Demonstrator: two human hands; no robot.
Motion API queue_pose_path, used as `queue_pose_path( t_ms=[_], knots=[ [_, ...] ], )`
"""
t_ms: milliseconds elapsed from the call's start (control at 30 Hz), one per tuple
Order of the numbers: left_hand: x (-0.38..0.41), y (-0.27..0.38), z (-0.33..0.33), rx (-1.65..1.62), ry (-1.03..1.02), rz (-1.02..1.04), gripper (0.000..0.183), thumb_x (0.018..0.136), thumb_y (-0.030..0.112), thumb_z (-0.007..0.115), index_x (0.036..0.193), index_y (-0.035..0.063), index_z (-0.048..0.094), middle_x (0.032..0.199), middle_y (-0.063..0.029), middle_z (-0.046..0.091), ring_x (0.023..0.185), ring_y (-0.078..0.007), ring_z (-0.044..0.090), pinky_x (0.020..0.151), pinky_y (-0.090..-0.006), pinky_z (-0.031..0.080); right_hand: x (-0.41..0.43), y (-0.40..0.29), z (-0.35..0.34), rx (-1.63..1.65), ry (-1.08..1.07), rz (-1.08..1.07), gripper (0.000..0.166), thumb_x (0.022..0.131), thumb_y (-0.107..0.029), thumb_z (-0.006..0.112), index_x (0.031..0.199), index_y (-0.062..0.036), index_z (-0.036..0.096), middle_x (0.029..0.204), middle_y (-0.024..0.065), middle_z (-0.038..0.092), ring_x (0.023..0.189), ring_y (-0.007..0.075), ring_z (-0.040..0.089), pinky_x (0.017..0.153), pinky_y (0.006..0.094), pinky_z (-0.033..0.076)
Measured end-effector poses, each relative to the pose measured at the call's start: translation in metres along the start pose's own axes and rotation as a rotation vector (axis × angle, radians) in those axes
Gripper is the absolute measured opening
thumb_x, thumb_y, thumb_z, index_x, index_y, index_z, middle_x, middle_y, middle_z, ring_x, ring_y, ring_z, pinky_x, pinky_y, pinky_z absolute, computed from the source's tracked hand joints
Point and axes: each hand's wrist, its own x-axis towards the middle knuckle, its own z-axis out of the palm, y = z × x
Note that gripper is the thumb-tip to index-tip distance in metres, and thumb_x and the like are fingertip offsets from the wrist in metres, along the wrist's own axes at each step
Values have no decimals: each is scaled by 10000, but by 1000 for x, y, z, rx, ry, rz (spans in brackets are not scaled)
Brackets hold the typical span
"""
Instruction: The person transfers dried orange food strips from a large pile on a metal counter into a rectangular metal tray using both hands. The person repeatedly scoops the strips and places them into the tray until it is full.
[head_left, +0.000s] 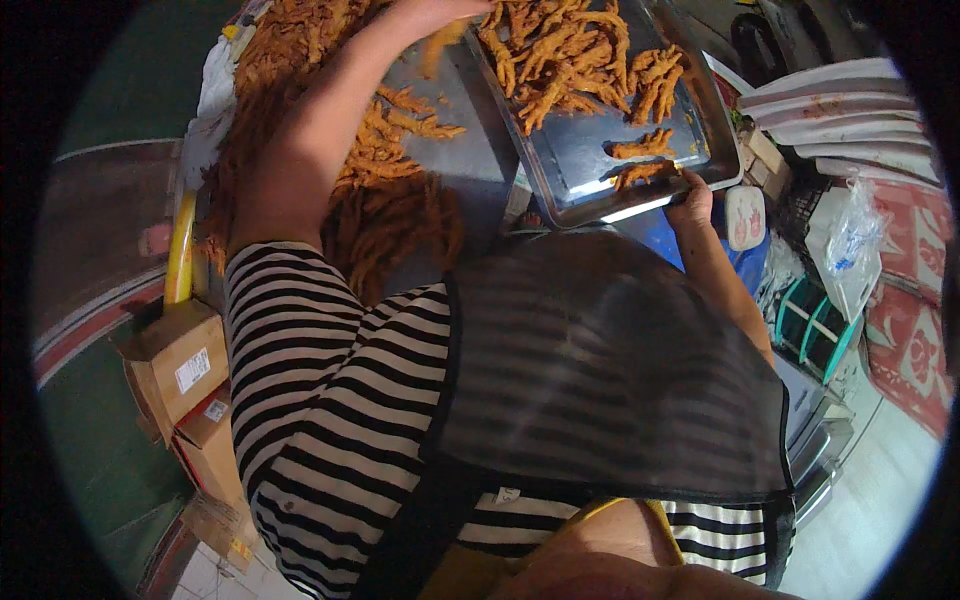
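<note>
A rectangular metal tray (577, 172) is tilted at the upper right, with a pile of orange-brown fried chicken feet (562, 56) on it. My right hand (691, 199) grips its near right corner, close to two single chicken feet lying in a row. My left hand (442, 9) reaches over the metal work surface (476, 112), partly cut off by the top edge. From it hangs a blurred chicken foot (444, 46). Beneath and beside my left forearm spreads a large heap of chicken feet (397, 139). My left fingertips are not clearly shown.
Cardboard boxes (187, 367) stand at the left, below a yellow tube (180, 247). Right of the tray are a folded striped cloth (832, 112), a clear plastic bag (855, 232) and a green-framed basket (817, 326). Something blue (649, 236) lies under the tray.
</note>
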Motion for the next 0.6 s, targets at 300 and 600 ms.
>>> queue_pose_path(
  t_ms=[300, 600],
  knots=[
    [-22, -154, 10, 711, -216, 60, 789, 689, 362, 688, 1336, 151, 288, 1390, -178, 211, 1284, -357, 195, 1014, -460, 266, -9, 0, 11, -21, -3, 16, 261, 792, -171, 476, 970, 16, 512, 924, 153, 587, 842, 307, 554, 823, 421, 430],
    [-48, -156, 53, 730, -290, -162, 639, 716, 265, 657, 1270, 172, 354, 1313, -125, 311, 1205, -337, 307, 928, -451, 381, -2, -2, 5, -28, -43, 11, 233, 793, -149, 478, 953, 17, 512, 937, 151, 573, 834, 310, 544, 825, 414, 426]
  ],
)
